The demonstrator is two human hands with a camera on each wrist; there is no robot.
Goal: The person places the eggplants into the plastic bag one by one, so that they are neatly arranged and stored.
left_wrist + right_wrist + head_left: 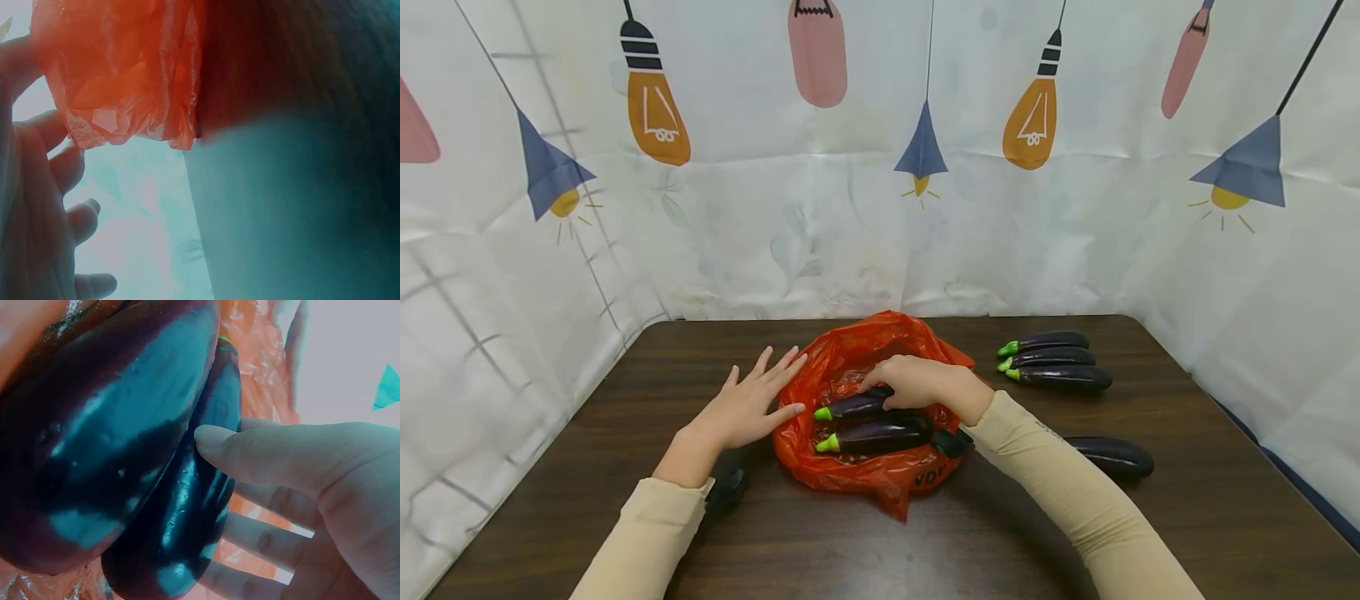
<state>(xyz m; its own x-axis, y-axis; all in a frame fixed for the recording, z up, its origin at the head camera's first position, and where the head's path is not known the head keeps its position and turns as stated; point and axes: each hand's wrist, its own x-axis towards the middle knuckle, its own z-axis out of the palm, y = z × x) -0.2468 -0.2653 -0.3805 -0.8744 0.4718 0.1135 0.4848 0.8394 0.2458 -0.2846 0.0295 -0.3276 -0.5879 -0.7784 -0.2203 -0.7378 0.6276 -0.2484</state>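
A red plastic bag (831, 473) lies spread wide at the middle of the table, with two dark purple eggplants inside. My right hand (922, 385) reaches into it and grips the rear eggplant (852, 407), whose green stem end points left. In the right wrist view, the thumb lies over this slimmer eggplant (181, 500) and the fingers are along its far side. Beside it, nearer the front, is the thicker eggplant (880, 435). At the bag's left rim my left hand (737, 412) rests with its fingers spread, touching the red plastic (125, 69).
Three eggplants (1051, 357) lie side by side at the back right of the table. Another eggplant (1116, 457) is nearer the front right, its left end hidden behind the right sleeve (1067, 492). A printed cloth (865, 242) hangs behind the table.
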